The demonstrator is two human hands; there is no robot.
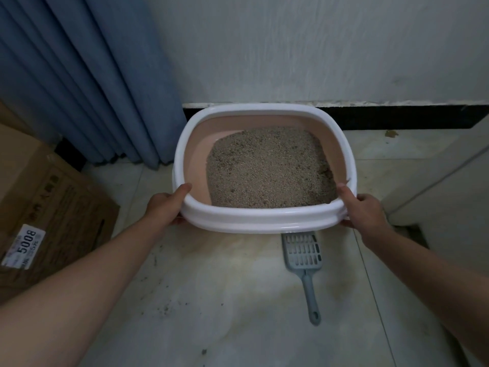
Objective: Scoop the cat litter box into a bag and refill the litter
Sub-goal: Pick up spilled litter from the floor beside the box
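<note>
From your head camera, you are looking down at the litter box. It has a wide white rim and is pink inside. You hold it at its near edge with both hands.

Your left hand grips the near left corner. The thumb lies on top of the rim and the fingers curl under it. Your right hand grips the near right corner the same way.

The litter is grey-brown and grainy. It sits more to the right side of the box, so the pink bottom shows on the left.

A grey scoop lies flat on the floor, between your arms. Its handle points toward you. The near edge of the box hides the tip of the scoop. Small dark crumbs lie on the pale floor tiles.

A blue curtain hangs to the left of the box. A cardboard box with a white sticker sits at the far left. A white wall stands behind the litter box.
</note>
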